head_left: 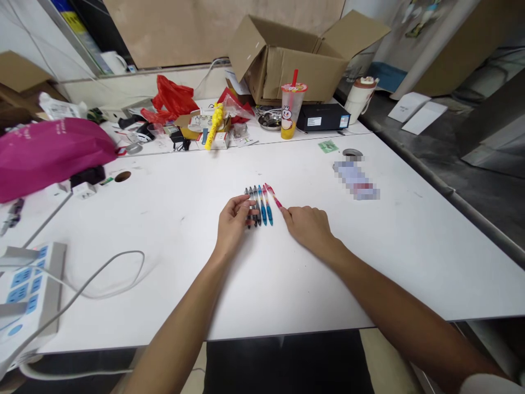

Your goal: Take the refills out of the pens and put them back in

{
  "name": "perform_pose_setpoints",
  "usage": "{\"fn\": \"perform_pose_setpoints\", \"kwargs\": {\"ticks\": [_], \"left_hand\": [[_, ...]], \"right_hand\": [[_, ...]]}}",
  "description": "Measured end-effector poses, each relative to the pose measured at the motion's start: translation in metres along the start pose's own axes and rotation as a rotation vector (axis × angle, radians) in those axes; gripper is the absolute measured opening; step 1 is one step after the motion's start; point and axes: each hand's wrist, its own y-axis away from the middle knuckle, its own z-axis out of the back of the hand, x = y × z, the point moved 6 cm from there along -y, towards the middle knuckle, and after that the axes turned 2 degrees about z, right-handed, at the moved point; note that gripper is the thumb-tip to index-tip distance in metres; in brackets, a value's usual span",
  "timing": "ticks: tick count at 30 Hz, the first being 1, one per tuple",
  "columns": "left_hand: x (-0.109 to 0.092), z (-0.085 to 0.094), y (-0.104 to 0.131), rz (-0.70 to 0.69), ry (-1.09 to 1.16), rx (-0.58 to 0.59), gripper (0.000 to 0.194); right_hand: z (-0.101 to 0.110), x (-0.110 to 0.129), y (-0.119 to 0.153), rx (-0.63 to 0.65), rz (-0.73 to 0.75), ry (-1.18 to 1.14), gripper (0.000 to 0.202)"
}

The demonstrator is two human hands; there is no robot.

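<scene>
Several pens lie side by side on the white table, pointing away from me. Dark-gripped pens (255, 192) form the left of the row, and two blue-gripped pens (264, 210) lie to their right. My left hand (234, 221) rests at the row's left side, its loosely curved fingers apart and touching the dark pens, partly covering them. At the right end, a pink pen (274, 197) slants with its tip end at my right hand (308, 225). The right thumb and fingers are closed on that end, which they hide.
Along the back stand an open cardboard box (303, 71), a drink cup (292, 112) and a black box (323, 117). A tape roll (353, 153) lies right of centre. A power strip (35, 295) with a looping cable and a magenta bag (53, 153) are at left.
</scene>
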Motion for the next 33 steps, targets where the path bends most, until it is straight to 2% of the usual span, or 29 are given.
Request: {"fn": "perform_pose_setpoints", "kwargs": {"ticks": [9, 16, 33], "left_hand": [[0.0, 0.0, -0.002, -0.005, 0.018, 0.016, 0.018], [0.001, 0.0, -0.001, -0.005, 0.011, 0.016, 0.017], [0.0, 0.001, -0.001, 0.004, 0.005, 0.017, 0.017]], "right_hand": [[0.001, 0.004, 0.002, 0.015, 0.024, 0.011, 0.061], [0.003, 0.008, 0.003, 0.004, 0.032, 0.001, 0.04], [0.005, -0.002, 0.002, 0.001, 0.043, -0.016, 0.037]]}}
